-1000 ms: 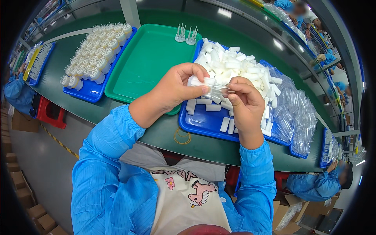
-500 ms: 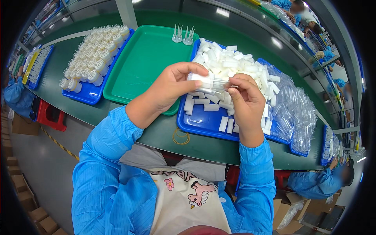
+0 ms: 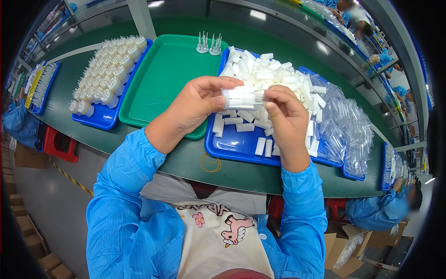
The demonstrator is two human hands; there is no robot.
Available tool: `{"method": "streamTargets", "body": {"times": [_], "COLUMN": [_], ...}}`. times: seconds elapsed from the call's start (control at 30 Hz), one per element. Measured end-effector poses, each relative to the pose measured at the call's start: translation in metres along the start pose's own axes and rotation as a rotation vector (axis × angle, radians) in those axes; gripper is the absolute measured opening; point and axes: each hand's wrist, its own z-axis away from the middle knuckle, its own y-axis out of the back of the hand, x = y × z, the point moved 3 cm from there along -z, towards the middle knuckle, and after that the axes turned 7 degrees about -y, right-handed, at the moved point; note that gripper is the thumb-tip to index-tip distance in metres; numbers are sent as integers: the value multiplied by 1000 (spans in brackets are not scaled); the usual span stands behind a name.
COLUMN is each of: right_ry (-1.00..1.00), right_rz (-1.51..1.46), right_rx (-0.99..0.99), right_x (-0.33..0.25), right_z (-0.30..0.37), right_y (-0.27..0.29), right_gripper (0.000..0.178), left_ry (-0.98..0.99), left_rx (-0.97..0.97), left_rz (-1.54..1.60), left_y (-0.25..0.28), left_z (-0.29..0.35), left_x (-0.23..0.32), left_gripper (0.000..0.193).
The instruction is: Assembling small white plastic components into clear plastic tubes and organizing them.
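Held item: a cluster of white pieces and clear tubing [image 3: 241,98], lying roughly level between your hands and sitting above the near part of the blue tray [image 3: 234,145]. Left hand [image 3: 193,104]: you are gripping the rounded left end, thumb pressing low and index finger reaching over the top. Right hand [image 3: 289,118]: you are pinching the clear right end narrowly between thumb and fingers; how many tubes those fingers are touching cannot be told. Hazard, slipping: smooth clear walls are offering little friction, so a loose right pinch is risking a tube sliding free. Hazard, skewing: if your two hands are pulling off one line, the white pieces are likely leaning and binding. Hazard, crushing: the clear walls are looking thin, so too hard a squeeze is probably bending them. Hazard, losing: loose white pieces [image 3: 272,74] are heaping directly beneath and behind, so anything dropping is mixing with them. Hazard, snagging: a pair of pronged parts [image 3: 209,44] is standing at the far edge of the green tray [image 3: 160,83], and a wide leftward sweep is risking a knock. Minor item: thin yellow rings [image 3: 210,162] are lying near the table edge, where a sleeve brushing past is possibly dragging them off.
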Motion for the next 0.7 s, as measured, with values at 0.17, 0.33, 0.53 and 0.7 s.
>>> {"method": "streamTargets", "body": {"times": [0.17,0.33,0.53,0.7], "right_ry": [-45,-45,24,4], "right_rz": [-71,-119,-202,-214], "right_rx": [73,168,161,129], "right_x": [-5,8,3,9], "right_z": [7,14,18,26], "right_y": [-12,-14,-28,-40], "right_gripper": [26,31,37,43], "left_ry": [-35,-101,-133,-93], "left_rx": [-23,-46,-33,-40], "left_rz": [171,127,79,43], "left_y": [-5,-11,-12,-15], "left_z": [-1,-2,3,5], "left_x": [-3,-9,-9,-8], "left_gripper": [26,24,27,29]}}
